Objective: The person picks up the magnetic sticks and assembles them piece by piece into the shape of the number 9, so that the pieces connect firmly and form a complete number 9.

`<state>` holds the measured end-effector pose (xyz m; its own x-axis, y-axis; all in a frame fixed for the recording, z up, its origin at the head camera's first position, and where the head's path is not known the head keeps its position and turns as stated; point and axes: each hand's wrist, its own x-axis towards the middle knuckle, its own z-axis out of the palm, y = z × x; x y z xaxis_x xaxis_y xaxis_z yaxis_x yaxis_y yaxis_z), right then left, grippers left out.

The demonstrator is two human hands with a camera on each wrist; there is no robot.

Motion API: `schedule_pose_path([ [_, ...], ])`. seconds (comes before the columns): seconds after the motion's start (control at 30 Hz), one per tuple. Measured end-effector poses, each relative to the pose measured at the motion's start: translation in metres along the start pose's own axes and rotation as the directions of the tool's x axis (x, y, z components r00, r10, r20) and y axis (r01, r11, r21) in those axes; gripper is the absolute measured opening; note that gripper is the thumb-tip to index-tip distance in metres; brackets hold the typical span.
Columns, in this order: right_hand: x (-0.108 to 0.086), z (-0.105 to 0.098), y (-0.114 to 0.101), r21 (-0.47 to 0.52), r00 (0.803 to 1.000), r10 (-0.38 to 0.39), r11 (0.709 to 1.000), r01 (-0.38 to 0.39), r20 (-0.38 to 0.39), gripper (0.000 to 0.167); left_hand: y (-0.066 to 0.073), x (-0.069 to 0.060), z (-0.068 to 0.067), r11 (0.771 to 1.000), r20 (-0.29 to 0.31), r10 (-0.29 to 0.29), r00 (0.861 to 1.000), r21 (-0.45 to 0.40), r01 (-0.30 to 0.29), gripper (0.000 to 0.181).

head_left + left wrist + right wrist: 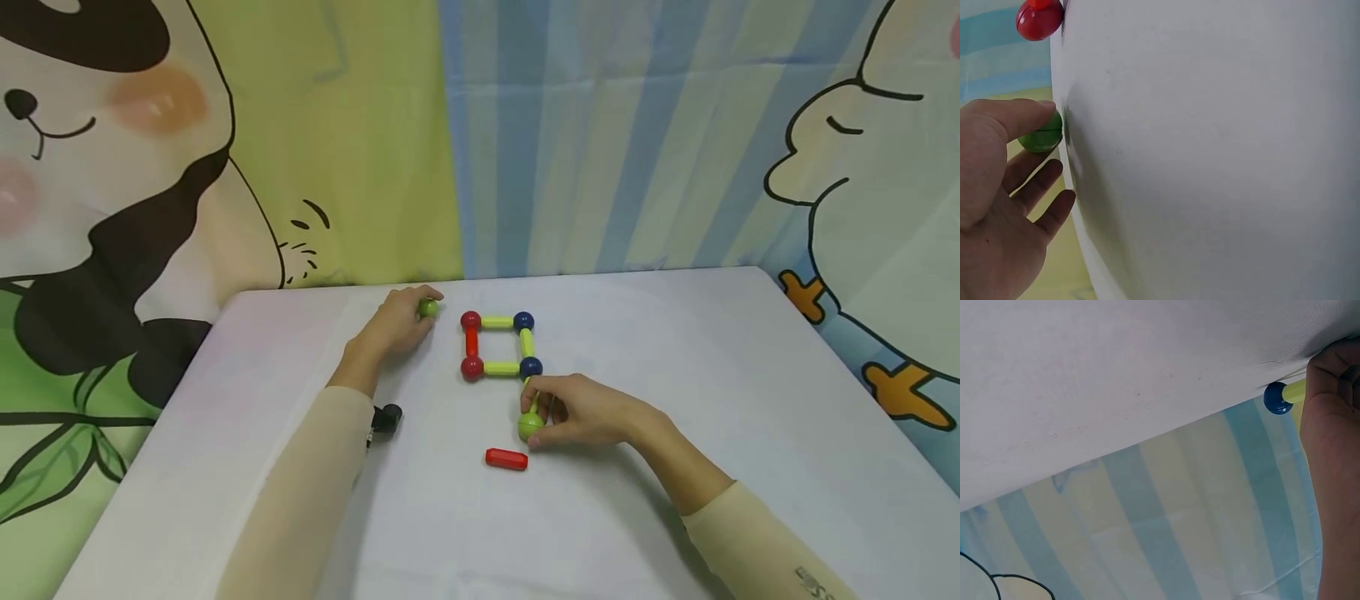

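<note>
On the white table lies a square of toy rods and balls: two red balls [472,368], two dark blue balls [530,367], yellow-green rods [501,368] and one red rod [471,342]. My left hand [397,321] holds a loose green ball [1041,137] between thumb and fingers, left of the square. At the near right corner, my right hand [588,408] grips another green ball [530,426] at the end of a yellow-green rod that runs toward the near blue ball. The fingers partly cover that rod, so its joint with the blue ball cannot be told.
A loose red rod [506,459] lies just in front of the right hand's green ball. Beside the left forearm is a small black object [387,418], partly hidden by the sleeve. A printed cloth [562,150] hangs behind the table's far edge.
</note>
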<state>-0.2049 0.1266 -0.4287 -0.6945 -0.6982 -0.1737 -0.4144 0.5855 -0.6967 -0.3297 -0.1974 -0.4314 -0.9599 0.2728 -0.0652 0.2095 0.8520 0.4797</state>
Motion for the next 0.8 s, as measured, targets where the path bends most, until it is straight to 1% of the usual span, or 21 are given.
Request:
schedule_pose_path([
  [0.07,0.000,0.000,-0.001,0.002,1.000,-0.008,1.000,0.008,0.001,0.038,0.001,-0.003,-0.002,1.000,-0.003,0.006,1.000,-0.007,-0.006,0.045],
  [0.2,0.000,0.000,-0.002,0.002,1.000,-0.005,1.000,0.005,0.005,0.038,0.002,-0.011,-0.005,0.999,0.014,0.025,1.000,-0.021,-0.024,0.046],
  [0.27,-0.001,0.000,-0.002,0.001,1.000,-0.001,1.000,0.001,0.006,0.037,0.003,-0.016,-0.007,0.999,0.027,0.034,0.999,-0.029,-0.033,0.046],
  [0.37,-0.001,0.000,-0.003,0.002,1.000,0.004,1.000,-0.004,0.008,0.037,0.005,-0.025,-0.009,0.998,0.028,0.049,0.998,-0.040,-0.048,0.045],
  [0.5,-0.002,0.000,-0.003,0.001,1.000,0.019,1.000,-0.019,0.010,0.037,0.009,-0.041,-0.015,0.994,0.021,0.078,0.997,-0.076,-0.076,0.046],
  [0.67,-0.002,0.001,-0.003,-0.002,1.000,0.023,1.000,-0.023,0.014,0.036,0.013,-0.065,-0.024,0.986,0.021,0.125,0.992,-0.112,-0.122,0.046],
  [0.73,-0.002,0.000,-0.003,-0.005,1.000,0.015,1.000,-0.015,0.014,0.036,0.015,-0.075,-0.025,0.984,0.040,0.141,0.989,-0.113,-0.136,0.043],
  [0.8,-0.003,0.000,-0.003,-0.007,1.000,0.006,1.000,-0.006,0.013,0.035,0.019,-0.083,-0.024,0.983,0.073,0.156,0.985,-0.111,-0.147,0.040],
])
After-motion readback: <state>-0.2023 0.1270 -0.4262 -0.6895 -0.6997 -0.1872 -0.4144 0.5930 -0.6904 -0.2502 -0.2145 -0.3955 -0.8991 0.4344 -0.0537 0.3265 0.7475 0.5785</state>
